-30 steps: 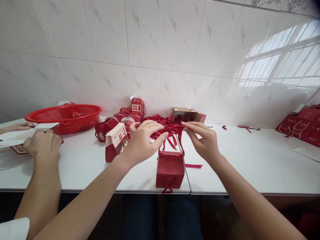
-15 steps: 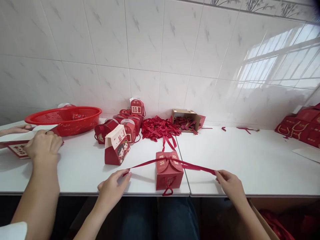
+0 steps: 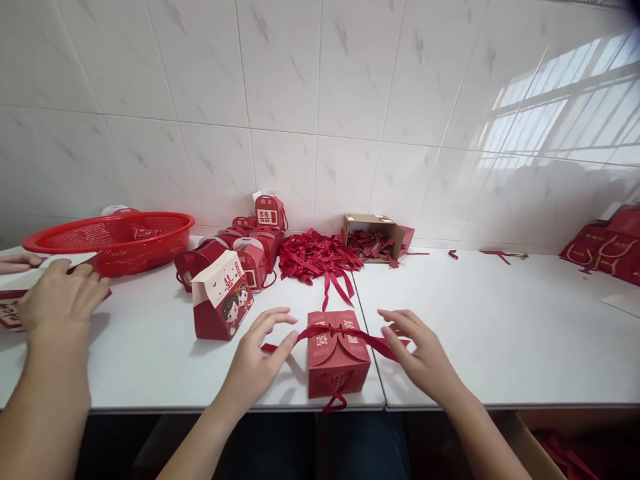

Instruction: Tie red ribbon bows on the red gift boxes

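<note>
A red gift box [image 3: 339, 373] with gold characters stands near the table's front edge, a twisted red cord hanging from its front. Across its lid runs a red ribbon [image 3: 320, 331], crossed or knotted at the middle, its ends reaching out to both sides. My left hand [image 3: 260, 353] is open at the ribbon's left part, thumb beside it and fingers apart. On the other side my right hand [image 3: 417, 353] is also open, fingertips close to the right end. Whether either thumb touches the ribbon I cannot tell.
Left of the box stands a house-shaped red and cream box [image 3: 223, 297]. Behind are several red boxes [image 3: 250, 257], a heap of ribbons [image 3: 315, 257] and an open carton [image 3: 373, 243] of red pieces. A co-worker's hand [image 3: 63, 293] is beside a red basket [image 3: 150, 260].
Both my hands have let go of the ribbon ends and come inward toward the box, fingers opening. The ribbon, taut before, now hangs looser. The view has shifted slightly.
</note>
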### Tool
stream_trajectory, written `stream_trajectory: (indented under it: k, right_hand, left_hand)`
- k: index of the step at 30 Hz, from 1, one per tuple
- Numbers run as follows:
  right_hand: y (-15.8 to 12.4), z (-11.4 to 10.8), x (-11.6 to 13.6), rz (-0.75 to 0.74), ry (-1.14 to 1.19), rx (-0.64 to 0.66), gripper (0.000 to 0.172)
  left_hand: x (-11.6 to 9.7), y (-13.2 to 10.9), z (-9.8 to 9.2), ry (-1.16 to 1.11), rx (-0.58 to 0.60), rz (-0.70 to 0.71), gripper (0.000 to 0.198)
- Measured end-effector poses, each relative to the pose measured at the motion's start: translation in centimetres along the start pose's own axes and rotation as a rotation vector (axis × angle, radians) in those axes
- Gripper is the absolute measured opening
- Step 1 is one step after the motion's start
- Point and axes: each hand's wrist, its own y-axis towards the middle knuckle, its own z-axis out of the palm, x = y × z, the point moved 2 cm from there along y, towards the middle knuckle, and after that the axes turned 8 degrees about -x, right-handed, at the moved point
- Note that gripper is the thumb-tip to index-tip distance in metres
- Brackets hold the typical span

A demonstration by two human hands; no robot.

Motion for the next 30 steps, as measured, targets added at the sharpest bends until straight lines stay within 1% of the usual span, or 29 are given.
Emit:
stream_trajectory:
  k: [2,5,7,10,14,16,18,20,22,23,25,27,28,30]
  right_hand:
    - [1.1,1.0,2.4,-0.09,-0.004,0.138,0.041]
    - [2.3,1.7,4.3,-0.186,-0.084,0.312,0.054]
    - [2.7,1.9,4.8,-0.214,-0.137,0.394,0.053]
    - [3.0,2.0,5.0,-0.22,-0.192,0.475,0.046]
    - [2.8,2.3,5.2,-0.194,-0.243,0.463,0.045]
    - [2.4,2.5,5.1,-0.159,-0.238,0.44,0.049]
    - [2.1,2.7,4.9,-0.105,-0.208,0.412,0.055]
    - [1.8,2.8,4.6,-0.022,-0.134,0.394,0.062]
    - [1.5,3.0,4.2,0.092,-0.019,0.391,0.07]
    - [1.4,3.0,3.8,0.157,0.039,0.382,0.073]
    - [1.4,3.1,3.1,0.273,0.148,0.357,0.075]
    - [1.4,3.1,2.4,0.33,0.253,0.335,0.066]
    - [1.5,3.0,2.1,0.332,0.306,0.329,0.057]
    - [1.6,2.4,1.7,0.281,0.39,0.331,0.035]
  left_hand:
    - [-1.6,0.6,1.1,-0.048,0.07,0.048,0.021]
    - [-3.0,1.1,2.2,-0.072,0.128,0.1,0.02]
    - [-3.3,1.2,2.6,-0.078,0.153,0.105,0.02]
    - [-3.2,1.3,2.7,-0.097,0.19,0.08,0.022]
    - [-3.1,1.5,2.9,-0.124,0.211,0.077,0.022]
    - [-2.9,1.5,3.2,-0.15,0.216,0.082,0.02]
    - [-2.4,1.5,3.5,-0.2,0.204,0.057,0.023]
    - [-1.8,1.4,3.7,-0.237,0.156,-0.022,0.033]
    - [-1.1,1.4,3.9,-0.215,0.115,-0.121,0.041]
    - [-0.9,1.4,3.9,-0.19,0.121,-0.157,0.041]
    - [-0.7,1.5,3.8,-0.148,0.182,-0.181,0.035]
    - [-0.8,1.6,3.5,-0.125,0.25,-0.164,0.033]
    - [-0.8,1.8,3.2,-0.11,0.262,-0.149,0.035]
    - [-0.9,2.0,2.6,-0.078,0.252,-0.12,0.039]
